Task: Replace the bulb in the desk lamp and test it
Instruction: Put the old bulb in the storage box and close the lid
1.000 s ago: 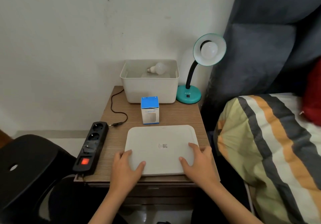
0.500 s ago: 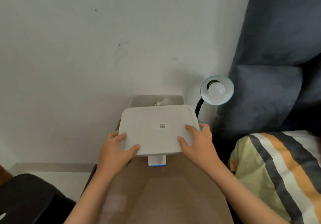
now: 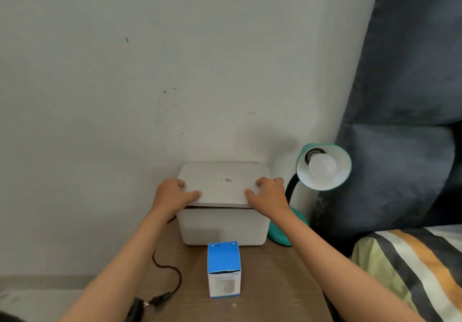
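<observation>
lid (image 3: 220,184) now atop bin (image 3: 222,226), between 2 hands (image 3: 172,194).

Both hands grip the white lid (image 3: 220,184) atop the white bin (image 3: 222,226): left hand (image 3: 175,194) at its left edge, right hand (image 3: 268,193) at its right. The teal lamp (image 3: 323,166) stands just right of the bin.
</observation>
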The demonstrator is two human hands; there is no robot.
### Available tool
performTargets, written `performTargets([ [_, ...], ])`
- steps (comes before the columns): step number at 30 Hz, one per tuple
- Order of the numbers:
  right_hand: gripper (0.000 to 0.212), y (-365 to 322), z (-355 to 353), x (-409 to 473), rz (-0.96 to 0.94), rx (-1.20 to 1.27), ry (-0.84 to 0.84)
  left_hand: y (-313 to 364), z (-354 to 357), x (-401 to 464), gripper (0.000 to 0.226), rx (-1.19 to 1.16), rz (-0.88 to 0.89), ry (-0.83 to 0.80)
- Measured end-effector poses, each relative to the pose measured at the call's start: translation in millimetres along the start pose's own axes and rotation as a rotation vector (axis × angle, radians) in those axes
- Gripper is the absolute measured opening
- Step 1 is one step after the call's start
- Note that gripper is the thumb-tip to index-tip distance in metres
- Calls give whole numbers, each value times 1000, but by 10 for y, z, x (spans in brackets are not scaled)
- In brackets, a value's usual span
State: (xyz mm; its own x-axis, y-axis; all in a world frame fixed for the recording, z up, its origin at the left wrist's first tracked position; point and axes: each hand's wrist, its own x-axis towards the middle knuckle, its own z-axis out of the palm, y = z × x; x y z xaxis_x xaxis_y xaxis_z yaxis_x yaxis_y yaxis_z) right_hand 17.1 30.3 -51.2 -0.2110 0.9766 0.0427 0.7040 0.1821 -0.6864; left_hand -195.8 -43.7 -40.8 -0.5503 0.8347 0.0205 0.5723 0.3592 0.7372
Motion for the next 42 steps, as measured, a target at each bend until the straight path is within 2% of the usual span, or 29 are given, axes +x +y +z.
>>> performTargets([
  [12, 44, 87, 158, 95, -5, -148, -31, -134, 150, -10, 74, 89, 30, 2],
  [16, 52, 145, 216, 107, -32, -214, -82, -111, 180, -26, 62, 232, 84, -7],
  [21, 55, 193, 243, 125, -69, -241, -86, -132, 184, -15, 59, 325, 117, -36],
  [25, 54, 219, 274, 123, -91, -251, -56, -147, 207, -23, 58, 322, 136, -22],
  [32, 52, 292, 408, 100, -138, -332, 50, -397, 345, -7, 69, 276, 137, -94],
  [39, 55, 254, 351, 117, -90, -373, -28, -355, 271, 28, 74, 357, 118, -177],
  [42, 58, 148, 239, 63, -61, -349, -112, -336, 155, -82, 78, 259, 96, -202],
])
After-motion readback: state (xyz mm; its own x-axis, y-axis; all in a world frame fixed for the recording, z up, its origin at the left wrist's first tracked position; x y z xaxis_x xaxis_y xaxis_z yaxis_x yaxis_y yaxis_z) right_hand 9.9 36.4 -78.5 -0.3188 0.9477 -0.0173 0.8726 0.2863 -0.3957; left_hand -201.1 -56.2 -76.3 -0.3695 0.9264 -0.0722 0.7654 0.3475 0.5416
